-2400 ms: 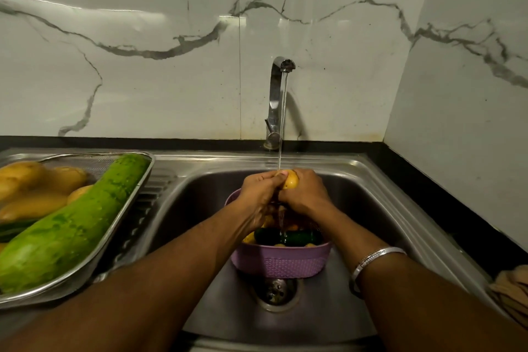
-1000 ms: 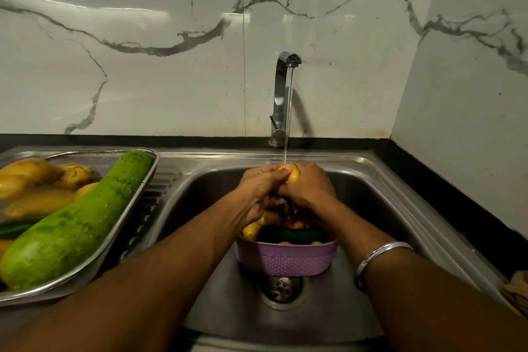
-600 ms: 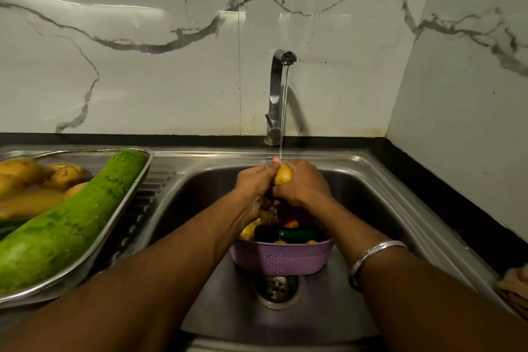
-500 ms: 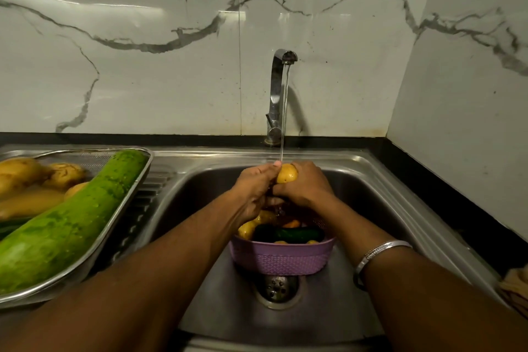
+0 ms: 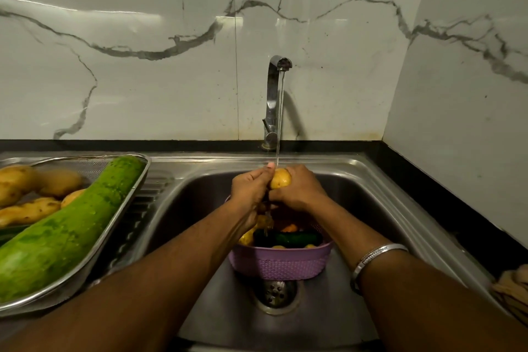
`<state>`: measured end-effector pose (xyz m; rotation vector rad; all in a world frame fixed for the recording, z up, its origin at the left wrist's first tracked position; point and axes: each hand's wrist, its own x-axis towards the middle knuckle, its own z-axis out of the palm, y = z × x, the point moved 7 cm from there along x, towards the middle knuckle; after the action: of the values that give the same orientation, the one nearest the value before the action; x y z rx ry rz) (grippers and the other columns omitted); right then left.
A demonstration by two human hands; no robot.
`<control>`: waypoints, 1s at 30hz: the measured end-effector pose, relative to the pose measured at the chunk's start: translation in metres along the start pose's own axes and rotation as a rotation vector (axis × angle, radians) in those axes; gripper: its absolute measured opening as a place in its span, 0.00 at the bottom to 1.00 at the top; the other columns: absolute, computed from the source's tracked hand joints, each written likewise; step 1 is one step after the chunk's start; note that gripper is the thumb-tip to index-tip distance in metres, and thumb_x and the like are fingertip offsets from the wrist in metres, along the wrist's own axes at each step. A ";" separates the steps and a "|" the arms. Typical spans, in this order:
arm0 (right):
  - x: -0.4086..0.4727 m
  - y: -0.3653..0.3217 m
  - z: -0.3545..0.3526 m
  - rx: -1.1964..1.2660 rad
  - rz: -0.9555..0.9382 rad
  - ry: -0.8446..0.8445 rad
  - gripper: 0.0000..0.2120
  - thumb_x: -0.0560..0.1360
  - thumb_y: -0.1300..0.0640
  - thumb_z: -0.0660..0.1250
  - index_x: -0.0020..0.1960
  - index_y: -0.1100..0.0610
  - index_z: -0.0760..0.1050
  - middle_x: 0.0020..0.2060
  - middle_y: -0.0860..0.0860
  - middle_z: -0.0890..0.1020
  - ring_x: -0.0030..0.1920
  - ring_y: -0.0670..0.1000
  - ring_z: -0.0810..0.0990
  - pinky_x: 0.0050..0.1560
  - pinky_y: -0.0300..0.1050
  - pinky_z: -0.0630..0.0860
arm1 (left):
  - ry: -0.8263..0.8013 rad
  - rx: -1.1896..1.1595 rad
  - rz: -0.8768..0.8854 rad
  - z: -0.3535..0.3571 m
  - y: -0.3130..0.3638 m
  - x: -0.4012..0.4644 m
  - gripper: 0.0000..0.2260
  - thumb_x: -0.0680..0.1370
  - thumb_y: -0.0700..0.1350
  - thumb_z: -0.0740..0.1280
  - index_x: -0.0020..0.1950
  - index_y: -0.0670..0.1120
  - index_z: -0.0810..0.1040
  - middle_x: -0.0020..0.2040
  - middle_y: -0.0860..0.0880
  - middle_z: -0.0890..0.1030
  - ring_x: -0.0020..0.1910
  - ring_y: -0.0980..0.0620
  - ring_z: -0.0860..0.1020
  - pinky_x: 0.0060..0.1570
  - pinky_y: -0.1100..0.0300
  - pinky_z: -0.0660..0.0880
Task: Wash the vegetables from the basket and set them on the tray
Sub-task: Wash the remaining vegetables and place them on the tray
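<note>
A small yellow potato (image 5: 280,178) is held between both hands under a thin stream of water (image 5: 280,117) running from a chrome tap (image 5: 273,100) at the far edge of a steel sink (image 5: 380,194). The left hand (image 5: 250,188) is curled against the potato's left side, its thumb raised to the point where the stream lands; the right hand (image 5: 300,188) is wrapped around the right side, fingers closed on it. A metal bangle (image 5: 371,258) is worn on the right wrist.

Directly beneath the hands, a purple plastic basket (image 5: 281,264) stands in the sink bowl, just far of the drain (image 5: 275,293). A dark green cucumber (image 5: 297,237) and several yellow and orange pieces, partly hidden by the forearms, are seen inside it.

On the draining board to the left, a steel tray (image 5: 128,206) is loaded with a long green gourd (image 5: 71,231) laid diagonally, wet with droplets, and a cluster of potatoes (image 5: 28,191) on its far left side. White marble-patterned tiles (image 5: 143,66) line the wall behind. A beige cloth (image 5: 511,286) is visible at the near right edge.
</note>
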<state>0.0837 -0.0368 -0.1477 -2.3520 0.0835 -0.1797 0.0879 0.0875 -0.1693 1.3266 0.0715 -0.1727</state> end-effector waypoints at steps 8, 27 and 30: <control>-0.008 0.004 -0.001 0.336 0.065 -0.190 0.22 0.77 0.48 0.71 0.63 0.47 0.62 0.50 0.56 0.80 0.41 0.52 0.80 0.36 0.44 0.77 | -0.109 -0.068 -0.012 0.005 0.003 0.004 0.12 0.85 0.44 0.61 0.59 0.44 0.84 0.51 0.42 0.86 0.46 0.47 0.85 0.45 0.55 0.83; -0.005 0.008 0.012 0.455 0.262 0.060 0.23 0.86 0.44 0.49 0.60 0.57 0.76 0.35 0.53 0.78 0.31 0.48 0.77 0.29 0.40 0.70 | -0.074 0.085 0.100 0.026 -0.005 -0.016 0.14 0.87 0.49 0.52 0.66 0.49 0.73 0.54 0.43 0.81 0.50 0.48 0.81 0.55 0.48 0.80; -0.007 -0.003 0.014 0.391 0.156 0.087 0.20 0.87 0.46 0.49 0.62 0.56 0.75 0.40 0.51 0.79 0.38 0.47 0.77 0.34 0.39 0.70 | 0.055 0.025 0.040 0.018 -0.011 -0.007 0.15 0.87 0.52 0.52 0.64 0.47 0.73 0.56 0.40 0.80 0.49 0.47 0.80 0.47 0.52 0.80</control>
<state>0.0794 -0.0242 -0.1558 -1.9385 0.2500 -0.2016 0.0784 0.0681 -0.1749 1.3572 0.0893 -0.1034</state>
